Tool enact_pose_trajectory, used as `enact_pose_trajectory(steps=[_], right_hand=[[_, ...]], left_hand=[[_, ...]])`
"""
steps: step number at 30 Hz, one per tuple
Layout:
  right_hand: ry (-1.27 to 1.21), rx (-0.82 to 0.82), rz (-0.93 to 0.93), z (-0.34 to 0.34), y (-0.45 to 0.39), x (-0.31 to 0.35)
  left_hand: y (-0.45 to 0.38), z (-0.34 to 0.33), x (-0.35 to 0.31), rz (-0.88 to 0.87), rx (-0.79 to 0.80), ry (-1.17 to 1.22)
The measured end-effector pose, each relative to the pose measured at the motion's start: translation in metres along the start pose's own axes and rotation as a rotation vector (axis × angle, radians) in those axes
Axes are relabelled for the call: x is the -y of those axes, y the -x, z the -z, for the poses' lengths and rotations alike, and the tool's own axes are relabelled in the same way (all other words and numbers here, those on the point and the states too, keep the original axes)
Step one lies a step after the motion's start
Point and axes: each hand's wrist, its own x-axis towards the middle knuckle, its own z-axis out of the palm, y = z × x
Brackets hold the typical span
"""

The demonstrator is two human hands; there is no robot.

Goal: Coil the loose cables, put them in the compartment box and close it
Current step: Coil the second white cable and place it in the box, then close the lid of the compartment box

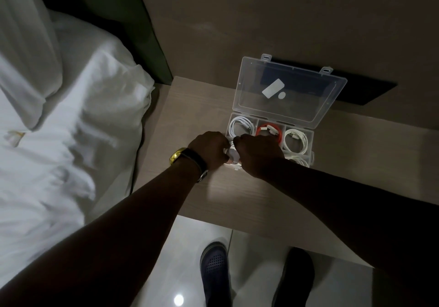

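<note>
The compartment box (308, 138) sits on our pale wooden bedside table (190, 107), its clear lid (288, 88) standing open and leaning back toward the wall. In the far row we see a white cable (240, 126) coiled in the left compartment, an orange cable (268, 129) in the middle one and another white coil (297, 140) in the right one. A further white coil (301, 160) shows in the near right compartment. Our left hand (209, 148) and right hand (257, 153) meet over the near left corner of the box, fingers curled narrow around a small white bundle (231, 154) (we cannot tell whether it is cable or a plug). A watch with a gold case (177, 156) is on our left wrist. The bed with white sheets (71, 116) lies to our left, and our dark shoes (215, 266) show on the glossy floor.
</note>
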Motion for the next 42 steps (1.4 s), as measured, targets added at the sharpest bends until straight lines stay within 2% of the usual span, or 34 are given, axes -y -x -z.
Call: enact_pose_trajectory(steps=[6, 12, 15, 21, 25, 28, 31, 33, 34, 35, 37, 40, 42], right_hand=[[-0.016, -0.038, 0.001, -0.004, 0.000, 0.000], [0.005, -0.024, 0.029, -0.003, 0.008, -0.001], [0.008, -0.058, -0.043, -0.007, 0.017, -0.005], [-0.174, -0.143, -0.072, -0.022, 0.031, -0.015], [-0.275, -0.190, -0.055, -0.020, 0.039, -0.017], [-0.504, -0.335, -0.174, 0.000, 0.041, -0.032], [-0.798, -0.556, -0.584, 0.027, 0.037, -0.079], [-1.174, -0.678, -0.847, 0.045, 0.034, -0.113], [-1.380, -0.717, -0.913, 0.054, 0.034, -0.125], [-1.542, -0.717, -0.937, 0.061, 0.035, -0.132], [-1.673, -0.662, -0.920, 0.069, 0.038, -0.137], [-1.652, -0.660, -0.820, 0.070, 0.057, -0.130], [-1.572, -0.682, -0.745, 0.061, 0.082, -0.120]], left_hand=[[0.005, -0.006, 0.002, -0.031, -0.088, -0.059], [-0.001, 0.004, -0.002, -0.046, -0.010, -0.075], [0.003, 0.002, 0.003, -0.045, -0.010, -0.080], [0.030, -0.022, 0.001, -0.146, -0.268, 0.069], [0.033, -0.027, -0.001, -0.092, -0.397, 0.198], [0.027, -0.020, -0.007, -0.002, -0.505, 0.354], [0.004, 0.003, -0.017, 0.075, -0.554, 0.548], [-0.017, 0.027, -0.027, 0.150, -0.503, 0.659], [-0.026, 0.040, -0.033, 0.187, -0.459, 0.740], [-0.032, 0.052, -0.041, 0.208, -0.405, 0.847], [-0.037, 0.070, -0.057, 0.179, -0.305, 1.062], [-0.022, 0.075, -0.068, 0.128, -0.328, 1.249], [-0.003, 0.064, -0.062, 0.125, -0.370, 1.277]])
